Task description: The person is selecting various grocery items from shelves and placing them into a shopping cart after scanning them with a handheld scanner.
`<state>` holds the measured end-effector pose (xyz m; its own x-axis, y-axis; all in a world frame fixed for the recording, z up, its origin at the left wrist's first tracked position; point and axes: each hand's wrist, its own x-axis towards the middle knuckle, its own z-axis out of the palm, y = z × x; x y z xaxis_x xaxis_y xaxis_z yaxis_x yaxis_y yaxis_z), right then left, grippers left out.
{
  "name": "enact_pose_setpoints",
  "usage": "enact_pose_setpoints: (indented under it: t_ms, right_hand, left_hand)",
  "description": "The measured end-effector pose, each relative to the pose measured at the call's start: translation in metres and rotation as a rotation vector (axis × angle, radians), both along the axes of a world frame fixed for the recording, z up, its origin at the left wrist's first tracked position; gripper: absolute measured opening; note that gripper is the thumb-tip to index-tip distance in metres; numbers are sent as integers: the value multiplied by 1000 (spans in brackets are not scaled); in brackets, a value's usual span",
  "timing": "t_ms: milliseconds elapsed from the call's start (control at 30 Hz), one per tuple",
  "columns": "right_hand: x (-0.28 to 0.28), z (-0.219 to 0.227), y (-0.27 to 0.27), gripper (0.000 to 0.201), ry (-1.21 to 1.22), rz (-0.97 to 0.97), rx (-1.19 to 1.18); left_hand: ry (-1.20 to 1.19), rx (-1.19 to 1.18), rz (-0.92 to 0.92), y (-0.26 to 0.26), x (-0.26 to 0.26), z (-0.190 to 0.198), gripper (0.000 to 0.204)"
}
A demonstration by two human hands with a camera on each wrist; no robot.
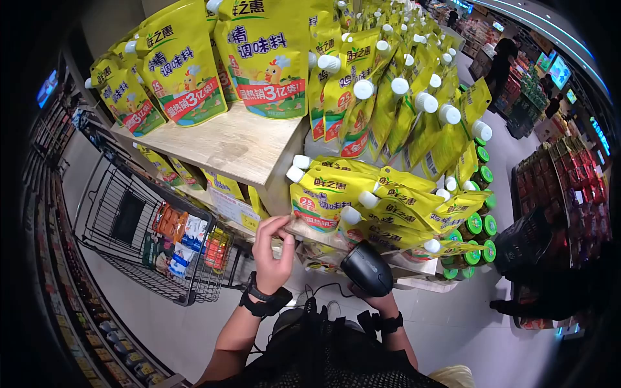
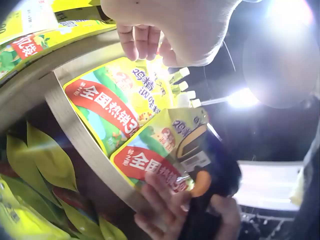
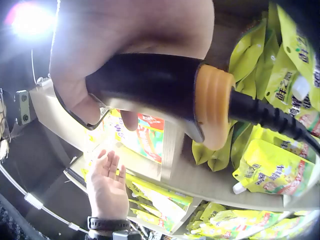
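Right hand (image 1: 378,299) grasping scanner (image 1: 367,268); left hand (image 1: 272,248) released, fingers seemingly touching shelf edge (image 1: 304,230)

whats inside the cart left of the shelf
The cart holds a few snack packets, orange, white-blue and red, stacked at its near end. What lies beneath them is covered.

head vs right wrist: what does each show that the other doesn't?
Head only: the shopping cart at left, green-capped jars, upper shelves of yellow seasoning pouches, aisle beyond. Right wrist only: the scanner's orange collar and black cable, close up. Both: right hand gripping the handheld scanner, left hand raised at the wooden shelf edge, yellow pouches.
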<state>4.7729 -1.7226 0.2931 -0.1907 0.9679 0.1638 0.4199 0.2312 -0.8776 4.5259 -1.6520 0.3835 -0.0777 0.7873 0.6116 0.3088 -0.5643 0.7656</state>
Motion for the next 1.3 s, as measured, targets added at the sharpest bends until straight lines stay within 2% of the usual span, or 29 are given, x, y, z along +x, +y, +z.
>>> enact_pose_setpoints:
  t_ms: [33, 100, 133, 167, 233, 300, 367, 400, 433, 500, 567, 600, 633, 700, 733, 767, 833, 900, 933, 1033, 1100, 1133, 1200, 1233, 1267, 1300]
  right_hand:
    - [0, -2, -3, 57, 0, 16, 0]
    - [-3, 3, -8, 45, 93, -22, -142]
    - [-5, 16, -9, 34, -24, -20, 80]
    - [-8, 24, -10, 32, -126, -27, 197]
    - [-16, 38, -15, 28, -71, 30, 91]
    - [-8, 29, -24, 26, -83, 33, 48]
    - [-21, 26, -29, 25, 113, 139, -54]
    - [-24, 17, -35, 23, 203, 220, -203]
    - [-30, 21, -43, 22, 324, 200, -411]
    - [-40, 24, -58, 24, 322, 305, -447]
    - [-62, 41, -75, 26, 214, 323, -491]
    - [-71, 32, -84, 29, 201, 384, -346]
    - [-77, 20, -86, 29, 207, 411, -369]
    - [-77, -5, -79, 34, 318, 529, -589]
    - [-95, -15, -75, 39, 255, 625, -474]
    - [-132, -8, -79, 40, 362, 674, -457]
    - [-168, -37, -86, 41, 348, 734, -511]
    - [-219, -44, -83, 61, 537, 719, -668]
    - [-246, -62, -79, 68, 657, 736, -724]
    - [-337, -98, -69, 66, 844, 549, -914]
    - [-351, -100, -53, 66, 771, 491, -840]
    - [-377, -100, -49, 67, 771, 424, -839]
    - [-446, -128, -35, 65, 773, 360, -822]
    - [-464, -149, -23, 63, 773, 363, -808]
    - [-478, -148, -17, 60, 830, 352, -754]
    - [-489, -147, -13, 56, 803, 331, -654]
  left_hand:
    - [-227, -55, -37, -5, -3, -2, 26]
    - [-412, -144, -13, -24, -22, -4, 16]
    - [-419, -73, 25, -35, -35, -7, 12]
    - [-424, -1, 63, -46, -49, -10, 9]
    - [-509, 81, 220, -68, -76, -18, 6]
    - [-574, 74, 336, -78, -95, -31, 8]
    - [-456, 104, 539, -126, -132, -43, 13]
    - [-434, 87, 621, -152, -145, -47, 17]
    - [-423, 97, 701, -176, -153, -51, 17]
    - [-325, 38, 831, -225, -163, -55, 17]
    - [-290, 17, 952, -277, -165, -52, 17]
    - [-285, -31, 983, -297, -171, -53, 17]
    - [-281, -79, 1013, -317, -175, -53, 17]
    - [-267, -113, 1066, -343, -168, -59, 17]
    - [-309, -115, 1136, -360, -173, -67, 18]
    - [-351, -118, 1205, -380, -188, -76, 18]
    - [-379, -127, 1298, -409, -215, -91, 19]
    - [-398, -98, 1326, -414, -244, -103, 18]
    - [-399, -95, 1322, -416, -264, -109, 18]
    - [-377, -89, 1254, -408, -361, -132, 19]
    - [-357, -137, 1219, -399, -382, -148, 20]
    - [-328, -155, 1157, -394, -417, -162, 19]
    - [-318, -173, 1078, -363, -504, -150, 18]
    - [-298, -179, 1020, -347, -529, -139, 19]
    - [-299, -185, 1006, -338, -545, -134, 19]
    - [-204, -301, 941, -326, -565, -129, 20]
